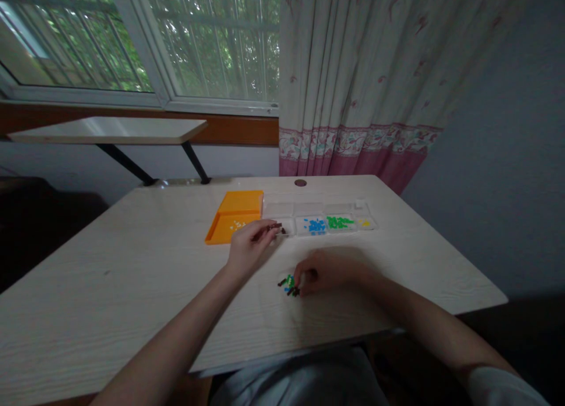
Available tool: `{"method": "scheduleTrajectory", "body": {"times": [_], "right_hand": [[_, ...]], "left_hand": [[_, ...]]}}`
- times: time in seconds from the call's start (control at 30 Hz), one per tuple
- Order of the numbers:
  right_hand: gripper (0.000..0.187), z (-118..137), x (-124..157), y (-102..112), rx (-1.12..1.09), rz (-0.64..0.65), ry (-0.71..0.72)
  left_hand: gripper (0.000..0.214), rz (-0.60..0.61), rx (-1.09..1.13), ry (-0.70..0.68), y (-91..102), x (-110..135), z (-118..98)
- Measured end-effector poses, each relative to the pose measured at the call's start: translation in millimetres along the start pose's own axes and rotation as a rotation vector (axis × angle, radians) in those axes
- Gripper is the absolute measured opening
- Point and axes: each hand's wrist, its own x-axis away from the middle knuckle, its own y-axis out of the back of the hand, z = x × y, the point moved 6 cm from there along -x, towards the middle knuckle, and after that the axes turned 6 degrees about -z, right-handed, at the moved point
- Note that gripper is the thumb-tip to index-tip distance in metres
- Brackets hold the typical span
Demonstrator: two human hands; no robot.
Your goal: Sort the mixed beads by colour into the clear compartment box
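My left hand reaches over the near-left compartment of a clear plastic box. Its thumb and finger are closed on a small dark brown piece, with more brown at the fingertips. On the table, my right hand is pinched down at a small mixed pile of green, blue, yellowish and dark brown pieces. Its fingertips hide part of that pile, and what they grip does not show. Blue pieces, green pieces and a few yellow pieces lie in separate compartments of the box.
An open orange case with white pieces inside stands left of the clear box. A raised white shelf on black legs is at the table's back left. Behind the table are a window and a curtain.
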Motion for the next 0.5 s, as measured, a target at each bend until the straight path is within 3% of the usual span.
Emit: {"method": "scheduleTrajectory", "body": {"times": [0.13, 0.5], "right_hand": [[0.02, 4.6, -0.9, -3.9, 0.077, 0.005, 0.071], [0.018, 6.2, -0.4, -3.3, 0.121, 0.006, 0.062]], "left_hand": [[0.018, -0.037, -0.029, -0.04, 0.5, 1.9, -2.3], [0.016, -0.023, -0.036, -0.046, -2.3, 3.3, -2.8]]}}
